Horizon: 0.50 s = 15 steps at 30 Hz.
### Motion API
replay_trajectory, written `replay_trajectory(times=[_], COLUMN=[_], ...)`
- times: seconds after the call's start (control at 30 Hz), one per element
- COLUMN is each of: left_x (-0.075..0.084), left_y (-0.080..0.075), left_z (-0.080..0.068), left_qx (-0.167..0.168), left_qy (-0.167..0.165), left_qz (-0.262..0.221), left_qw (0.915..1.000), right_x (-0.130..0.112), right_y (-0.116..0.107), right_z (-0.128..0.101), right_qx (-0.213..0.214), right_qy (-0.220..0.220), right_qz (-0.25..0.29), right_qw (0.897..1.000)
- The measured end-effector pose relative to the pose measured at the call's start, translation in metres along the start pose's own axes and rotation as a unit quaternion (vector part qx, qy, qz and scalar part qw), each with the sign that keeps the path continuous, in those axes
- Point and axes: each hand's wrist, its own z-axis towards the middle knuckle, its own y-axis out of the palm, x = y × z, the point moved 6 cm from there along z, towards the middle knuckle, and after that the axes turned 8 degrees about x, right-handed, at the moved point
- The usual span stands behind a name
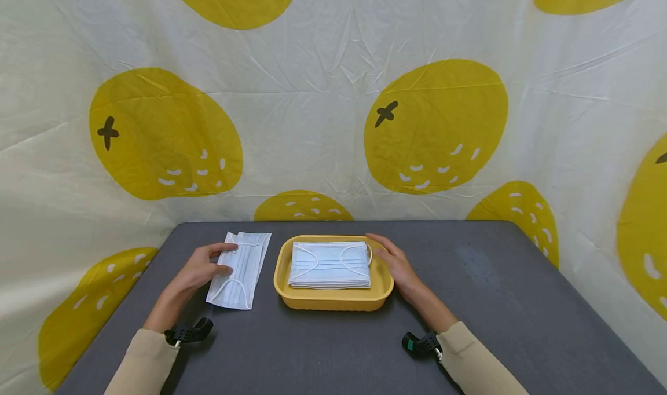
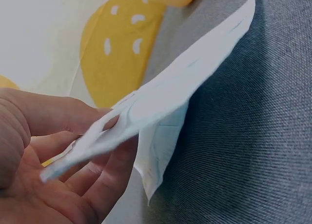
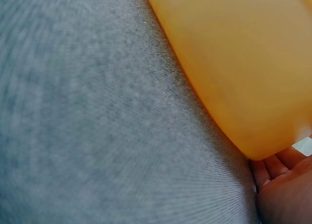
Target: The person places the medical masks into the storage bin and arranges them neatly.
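Observation:
My left hand (image 1: 202, 266) pinches a pale blue pleated face mask (image 1: 238, 270) between thumb and fingers at its left edge. A second face mask (image 2: 162, 141) shows beneath it, hanging lower in the left wrist view; in the head view it sticks out on the right. White ear loops lie across the upper mask. My right hand (image 1: 398, 266) grips the back right corner of a yellow plastic basket (image 1: 333, 303), thumb at the rim and fingers (image 3: 275, 166) against the outer wall. Inside the basket lies a neat stack of face masks (image 1: 329, 264), ear loops on top.
The dark grey table (image 1: 333, 354) reaches back to a white curtain (image 1: 307, 134) printed with yellow fruit. A black strap device (image 1: 190, 331) sits on my left wrist, and another black device (image 1: 421, 344) on my right.

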Motion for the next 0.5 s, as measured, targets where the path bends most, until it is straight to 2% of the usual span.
replay_trajectory(times=[0.17,0.5], left_x=[0.006,0.015], left_y=[-0.004,-0.009], left_z=[-0.002,-0.004], left_qx=[0.009,0.026], left_qy=[0.016,0.005], left_qz=[0.005,-0.012], left_qw=[0.9998,0.9996], right_x=[-0.001,0.0], right_y=[0.001,0.0], right_z=[0.0,0.001], right_qx=[-0.002,0.003], right_qy=[0.001,0.003], right_qz=[-0.001,0.001], right_qw=[1.0,1.0])
